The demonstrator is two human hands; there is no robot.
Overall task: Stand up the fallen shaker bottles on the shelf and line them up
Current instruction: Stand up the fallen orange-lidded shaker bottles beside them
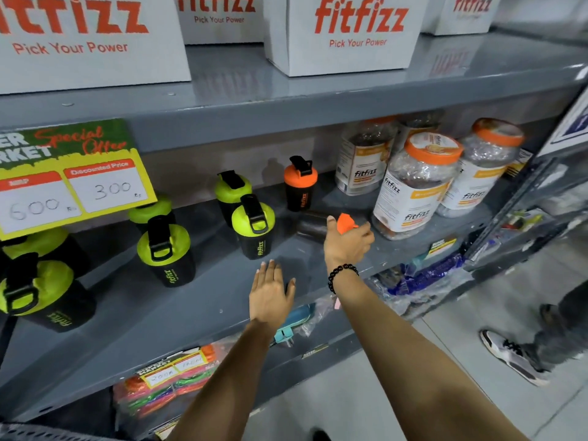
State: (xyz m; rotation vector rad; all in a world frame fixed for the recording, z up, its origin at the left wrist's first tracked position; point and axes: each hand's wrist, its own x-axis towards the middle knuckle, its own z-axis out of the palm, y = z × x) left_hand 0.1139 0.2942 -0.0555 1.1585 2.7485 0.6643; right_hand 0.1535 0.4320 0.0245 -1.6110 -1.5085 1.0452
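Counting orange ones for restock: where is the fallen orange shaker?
The fallen orange shaker lies on the middle shelf, right of centre, under the right hand, before the jars.

Grey metal shelf, middle tier. Green-lidded shaker bottles, black bodies, standing upright in loose pairs across the left and centre. One orange-lidded shaker bottle upright toward the back. One fallen shaker bottle lying on its side, black body, orange lid end under the right hand, whose fingers curl over that end; beaded bracelet on the wrist. Left hand flat, fingers spread, over the shelf's front edge. Clear jars with orange lids at right. White boxes on the tier above. Price sign at left.
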